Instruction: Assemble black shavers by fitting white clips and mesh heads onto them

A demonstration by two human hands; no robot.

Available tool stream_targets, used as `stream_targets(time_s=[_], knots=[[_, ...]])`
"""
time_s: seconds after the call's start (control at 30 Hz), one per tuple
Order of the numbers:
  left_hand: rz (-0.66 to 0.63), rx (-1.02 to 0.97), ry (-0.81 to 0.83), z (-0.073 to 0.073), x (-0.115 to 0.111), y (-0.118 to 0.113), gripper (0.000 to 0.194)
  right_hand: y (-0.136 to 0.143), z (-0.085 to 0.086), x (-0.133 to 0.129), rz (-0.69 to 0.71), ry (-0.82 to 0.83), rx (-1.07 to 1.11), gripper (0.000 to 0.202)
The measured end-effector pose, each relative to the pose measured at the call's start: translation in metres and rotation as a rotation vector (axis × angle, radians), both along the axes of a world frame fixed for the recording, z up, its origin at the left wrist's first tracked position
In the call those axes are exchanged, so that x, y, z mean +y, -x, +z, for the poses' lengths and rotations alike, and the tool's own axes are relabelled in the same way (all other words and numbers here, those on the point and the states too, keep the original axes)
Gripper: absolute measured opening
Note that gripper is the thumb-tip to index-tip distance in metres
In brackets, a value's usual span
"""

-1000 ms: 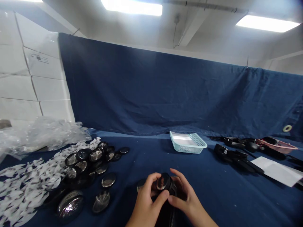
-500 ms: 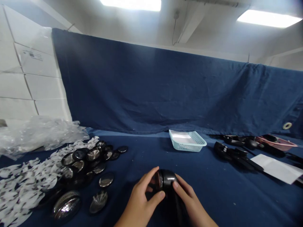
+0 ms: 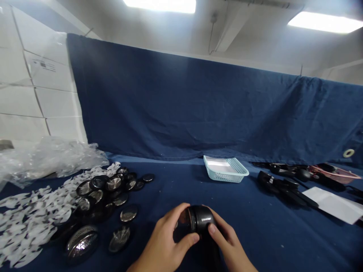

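Low in the middle, both hands hold a black handheld electric device (image 3: 204,220) with a thick round head, a ribbed ring and small white lettering. My left hand (image 3: 170,238) curves its fingers and thumb around the ribbed ring and the dark, shiny round cap (image 3: 184,220) on the head's left side. My right hand (image 3: 228,241) grips the back of the head and the neck, thumb on the near side. The handle runs down toward me, mostly in shadow. Nearest on the left lie loose, shiny round caps (image 3: 128,214) and a larger silvery oval piece (image 3: 82,241).
A pile of black-rimmed round pieces (image 3: 113,184) lies left, beside white cut-out pieces (image 3: 36,219) and clear plastic bags (image 3: 56,155). A light-blue basket (image 3: 227,176) stands at the back. Right are black devices (image 3: 286,189), white paper (image 3: 334,204) and a pink basket (image 3: 337,175).
The device's head has turned slightly, so the white lettering now faces me more. My left hand has shifted a little left around the cap. The view has swung slightly left.
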State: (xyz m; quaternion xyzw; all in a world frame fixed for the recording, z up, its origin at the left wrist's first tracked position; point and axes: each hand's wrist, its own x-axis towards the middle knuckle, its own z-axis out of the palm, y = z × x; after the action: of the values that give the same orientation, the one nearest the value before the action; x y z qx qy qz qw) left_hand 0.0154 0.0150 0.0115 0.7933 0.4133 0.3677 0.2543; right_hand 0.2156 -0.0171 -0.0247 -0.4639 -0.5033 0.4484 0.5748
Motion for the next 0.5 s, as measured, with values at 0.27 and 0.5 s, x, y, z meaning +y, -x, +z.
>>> stream_targets(time_s=[0.27, 0.5], knots=[[-0.114, -0.140, 0.146, 0.007, 0.000, 0.000, 0.047, -0.006, 0.000, -0.006, 0.057, -0.098, -0.206, 0.062], [-0.220, -0.366, 0.415, 0.008, 0.005, -0.002, 0.042, -0.014, -0.002, -0.011, 0.008, -0.225, -0.492, 0.059]])
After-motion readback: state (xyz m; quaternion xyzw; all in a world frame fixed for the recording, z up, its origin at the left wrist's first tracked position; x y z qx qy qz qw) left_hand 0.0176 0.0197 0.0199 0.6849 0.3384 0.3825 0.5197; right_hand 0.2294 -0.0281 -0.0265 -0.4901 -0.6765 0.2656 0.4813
